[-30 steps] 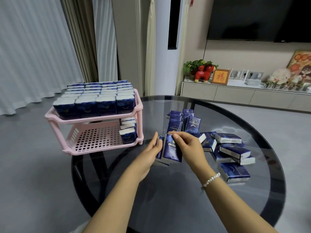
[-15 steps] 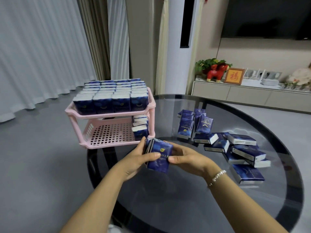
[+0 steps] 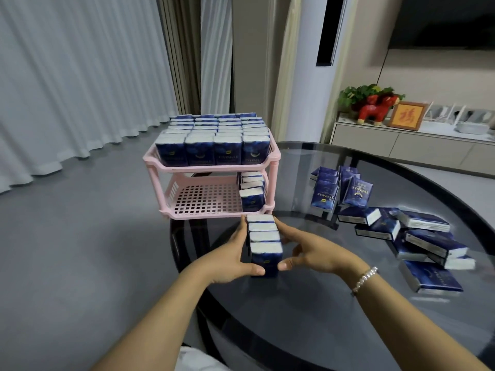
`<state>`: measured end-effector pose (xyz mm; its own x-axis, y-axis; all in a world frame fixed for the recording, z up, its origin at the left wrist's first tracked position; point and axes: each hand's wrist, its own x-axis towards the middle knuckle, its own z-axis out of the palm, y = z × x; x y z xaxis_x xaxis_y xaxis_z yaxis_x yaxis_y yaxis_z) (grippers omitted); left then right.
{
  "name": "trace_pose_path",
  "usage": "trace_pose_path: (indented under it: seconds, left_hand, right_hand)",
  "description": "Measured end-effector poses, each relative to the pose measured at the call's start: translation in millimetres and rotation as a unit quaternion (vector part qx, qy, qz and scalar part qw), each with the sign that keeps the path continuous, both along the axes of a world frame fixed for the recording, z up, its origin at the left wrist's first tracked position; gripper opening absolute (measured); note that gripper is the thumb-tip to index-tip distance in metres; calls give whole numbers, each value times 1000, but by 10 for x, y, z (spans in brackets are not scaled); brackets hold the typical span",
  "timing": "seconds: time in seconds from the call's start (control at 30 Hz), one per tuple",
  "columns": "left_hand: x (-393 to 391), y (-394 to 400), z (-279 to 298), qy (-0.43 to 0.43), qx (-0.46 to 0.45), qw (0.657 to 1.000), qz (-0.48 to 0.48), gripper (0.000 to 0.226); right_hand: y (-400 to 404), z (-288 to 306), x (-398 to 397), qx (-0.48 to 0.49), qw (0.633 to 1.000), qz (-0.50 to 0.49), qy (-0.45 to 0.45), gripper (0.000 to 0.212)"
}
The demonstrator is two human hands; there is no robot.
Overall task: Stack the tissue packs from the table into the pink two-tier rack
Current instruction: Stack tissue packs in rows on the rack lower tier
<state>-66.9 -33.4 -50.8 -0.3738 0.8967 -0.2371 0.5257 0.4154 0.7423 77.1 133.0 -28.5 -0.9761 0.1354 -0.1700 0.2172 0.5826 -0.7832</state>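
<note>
We clasp a row of upright tissue packs (image 3: 263, 243) between our left hand (image 3: 232, 257) and right hand (image 3: 312, 251), fingers curled along its sides. Just beyond stands the pink rack (image 3: 211, 207); right of our right hand, loose packs (image 3: 396, 228) litter the counter (image 3: 334, 303).

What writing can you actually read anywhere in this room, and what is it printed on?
"TWINKLE": on the tilted pack leaning in the table pile, read sideways.
"TWINKLE": on its neighbour pack, upside down.
"TWINKLE": faint, on the top-tier front packs of the rack.
One red character in the frame: too blurred to read.
Held packs, between left hand and right hand: logo only, unreadable.
</note>
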Motion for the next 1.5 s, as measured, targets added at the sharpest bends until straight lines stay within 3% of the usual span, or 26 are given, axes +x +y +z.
trace_pose_path:
  seconds: [0.2, 0.37, 0.6, 0.73, 0.87, 0.97, 1.03, 1.13, 1.23, 1.33, 1.43, 1.5]
  left_hand:
    - [77, 52, 28, 12, 22, 1000, 1, 118]
    - [38, 50, 41, -2, 66, 997, 38, 119]
    - [-12, 81, 38, -44, 95, 993, 48, 111]
    - [-73, 97, 45, -67, 104, 990, 69, 121]
    - [-232, 80, 140, -87, 125, 983, 104, 105]
    - [-389, 50, 206, -100, 162, 972, 138, 91]
    - [-540, 23, 260, -78, 185, 964, 172, 89]
    - [-850, 4, 342, -44, 186, 958, 214, 91]
    - [-1179, 80, 356, -17, 154, 959, 237, 93]
    - [-1411, 254, 303, 18, 123, 969, 212, 79]
    - [-1549, 442, 211, 38, 50, 977, 203, 107]
    - [-1628, 527, 125, 27, 46, 977, 204, 119]
  right_hand:
    - [-40, -51, -2, 52, 999, 10, -11, 84]
    - [-31, -77, -1, -22, 999, -19, 36, 84]
    - [8, -31, -69, -19, 998, -26, 49, 78]
    - [-15, -20, -160, -52, 997, -30, 53, 71]
    - [-59, -22, -299, -99, 989, -41, 100, 73]
    - [-111, -42, -452, -120, 976, -109, 143, 67]
    - [-134, -69, -571, -125, 944, -218, 214, 53]
    - [-54, -169, -775, -46, 891, -351, 286, 38]
    - [14, -296, -997, -5, 890, -374, 259, 48]
    - [12, -457, -1145, 26, 891, -370, 261, 25]
    - [23, -551, -1198, 38, 882, -374, 285, 15]
    - [49, -581, -1207, 46, 880, -373, 291, 11]
